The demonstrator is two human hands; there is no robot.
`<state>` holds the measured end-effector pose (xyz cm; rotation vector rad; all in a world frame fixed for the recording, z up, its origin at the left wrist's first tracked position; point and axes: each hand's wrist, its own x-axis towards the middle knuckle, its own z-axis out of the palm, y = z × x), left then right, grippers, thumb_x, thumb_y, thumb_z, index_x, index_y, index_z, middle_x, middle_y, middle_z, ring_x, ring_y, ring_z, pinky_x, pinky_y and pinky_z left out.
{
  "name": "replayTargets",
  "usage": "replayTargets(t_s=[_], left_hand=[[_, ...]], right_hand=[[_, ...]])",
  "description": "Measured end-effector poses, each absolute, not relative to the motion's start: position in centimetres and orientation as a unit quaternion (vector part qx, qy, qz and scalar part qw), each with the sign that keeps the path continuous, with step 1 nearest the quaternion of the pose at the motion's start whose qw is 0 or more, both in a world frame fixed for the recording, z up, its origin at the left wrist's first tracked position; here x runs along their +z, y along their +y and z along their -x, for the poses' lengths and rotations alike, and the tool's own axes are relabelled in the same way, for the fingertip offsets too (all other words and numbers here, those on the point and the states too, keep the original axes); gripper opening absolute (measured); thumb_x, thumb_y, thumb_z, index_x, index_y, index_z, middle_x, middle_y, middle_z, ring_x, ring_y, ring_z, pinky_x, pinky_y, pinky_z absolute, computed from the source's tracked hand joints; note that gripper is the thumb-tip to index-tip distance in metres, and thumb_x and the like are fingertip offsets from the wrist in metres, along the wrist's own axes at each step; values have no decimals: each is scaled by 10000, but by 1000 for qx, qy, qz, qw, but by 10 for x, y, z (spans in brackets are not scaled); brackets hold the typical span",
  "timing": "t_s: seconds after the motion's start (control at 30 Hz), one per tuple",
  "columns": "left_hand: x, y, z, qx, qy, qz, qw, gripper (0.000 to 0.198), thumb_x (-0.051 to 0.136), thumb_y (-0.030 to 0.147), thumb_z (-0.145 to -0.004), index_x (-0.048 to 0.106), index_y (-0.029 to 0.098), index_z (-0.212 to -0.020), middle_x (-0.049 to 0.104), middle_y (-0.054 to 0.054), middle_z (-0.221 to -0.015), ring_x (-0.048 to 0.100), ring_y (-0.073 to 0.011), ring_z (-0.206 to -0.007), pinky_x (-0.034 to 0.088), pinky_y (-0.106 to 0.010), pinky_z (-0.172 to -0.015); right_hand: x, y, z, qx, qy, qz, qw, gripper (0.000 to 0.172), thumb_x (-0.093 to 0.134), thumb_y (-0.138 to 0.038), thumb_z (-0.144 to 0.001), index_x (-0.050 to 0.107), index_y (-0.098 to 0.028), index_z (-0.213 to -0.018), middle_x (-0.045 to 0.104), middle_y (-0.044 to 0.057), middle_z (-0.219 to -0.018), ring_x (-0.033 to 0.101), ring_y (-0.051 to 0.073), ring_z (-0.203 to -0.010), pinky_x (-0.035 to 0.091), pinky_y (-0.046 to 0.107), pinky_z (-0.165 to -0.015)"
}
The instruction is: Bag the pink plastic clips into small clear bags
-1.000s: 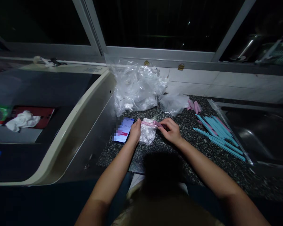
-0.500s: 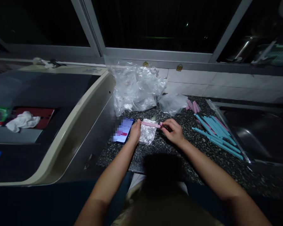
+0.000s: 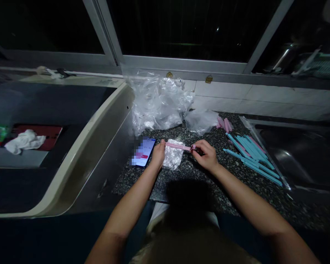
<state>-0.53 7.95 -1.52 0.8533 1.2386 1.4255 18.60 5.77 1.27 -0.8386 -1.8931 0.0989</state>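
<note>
A small clear plastic bag (image 3: pixel 172 157) lies on the speckled dark counter (image 3: pixel 209 183) in front of me. A pink sealing stick (image 3: pixel 178 146) lies across its top. My left hand (image 3: pixel 157 154) pinches the bag and the stick's left end. My right hand (image 3: pixel 206 156) is closed on the stick's right end. Both hands rest close to the counter.
A lit phone (image 3: pixel 143 151) lies just left of my left hand. Crumpled clear bags (image 3: pixel 159 102) are piled at the back by the window. Several blue and pink sticks (image 3: pixel 250 154) lie to the right beside a steel sink (image 3: pixel 305 157). A large appliance (image 3: pixel 57 139) stands at the left.
My right hand has slid a little to the right along the pink stick, so more of the stick shows. The left hand has stayed in place.
</note>
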Motion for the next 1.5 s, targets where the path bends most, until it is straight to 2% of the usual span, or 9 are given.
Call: replayTargets(t_s=[0.8, 1.33, 1.5], left_hand=[[-16, 79, 4, 591, 509, -338, 527, 522, 581, 662, -555, 498, 147, -561, 490, 27, -493, 415, -93, -466, 321, -214, -468], [-20, 81, 4, 589, 504, -306, 553, 522, 583, 656, -575, 519, 138, -572, 504, 17, -470, 432, -94, -415, 319, -216, -436], [-21, 81, 5, 588, 504, -302, 555, 535, 591, 668, -554, 520, 138, -560, 485, 20, -441, 426, -96, -403, 308, -217, -424]], right_hand=[[12, 54, -198, 48, -767, 363, 527, 59, 620, -201, -742, 600, -192, -797, 573, 35, -748, 542, 130, -643, 459, 260, -531], [9, 54, -202, 83, -722, 399, 559, 45, 598, -225, -749, 591, -196, -782, 603, 32, -755, 582, 154, -705, 504, 308, -653], [8, 54, -202, 112, -708, 408, 566, 53, 586, -247, -751, 589, -195, -760, 588, 25, -725, 567, 151, -675, 489, 292, -606]])
